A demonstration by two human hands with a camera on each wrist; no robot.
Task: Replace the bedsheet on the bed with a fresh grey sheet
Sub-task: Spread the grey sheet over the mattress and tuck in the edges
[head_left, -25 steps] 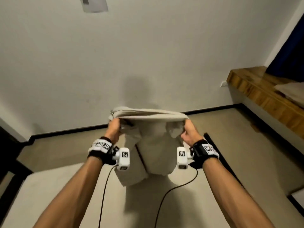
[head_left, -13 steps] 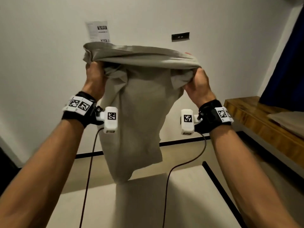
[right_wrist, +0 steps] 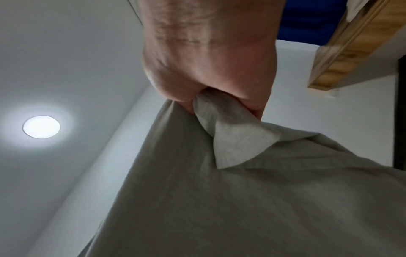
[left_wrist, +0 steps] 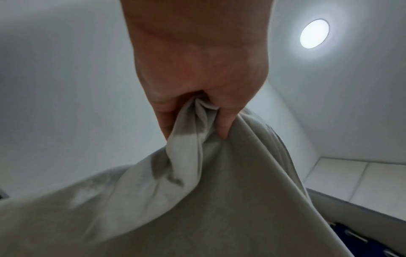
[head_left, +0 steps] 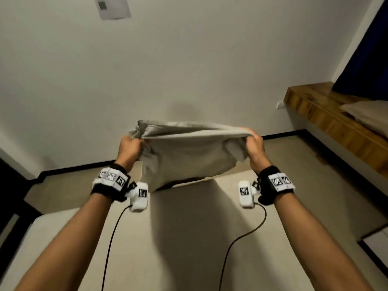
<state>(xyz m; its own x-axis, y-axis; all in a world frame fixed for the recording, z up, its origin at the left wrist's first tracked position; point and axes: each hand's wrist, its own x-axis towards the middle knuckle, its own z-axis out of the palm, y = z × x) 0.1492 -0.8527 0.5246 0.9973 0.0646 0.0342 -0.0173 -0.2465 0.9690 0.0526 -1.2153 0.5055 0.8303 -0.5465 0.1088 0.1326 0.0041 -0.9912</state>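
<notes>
A folded grey sheet (head_left: 189, 156) hangs in the air over the far end of the bare mattress (head_left: 189, 238). My left hand (head_left: 129, 147) grips its upper left corner in a fist, and my right hand (head_left: 255, 147) grips the upper right corner. The top edge is stretched between them and the cloth billows out below. In the left wrist view the curled fingers (left_wrist: 222, 125) bunch the sheet (left_wrist: 197, 200). The right wrist view shows the right hand (right_wrist: 219, 83) clamping a folded corner of the sheet (right_wrist: 237, 142).
A white wall (head_left: 189, 70) stands right behind the bed, with a paper notice (head_left: 112, 6) high up. A wooden bench (head_left: 336, 122) with a cushion runs along the right. Dark bed frame edges (head_left: 12, 206) show at the left.
Both hands swung the sheet up high half a second ago and have now brought it down again toward the mattress. The cloth has spread wider and billows.
</notes>
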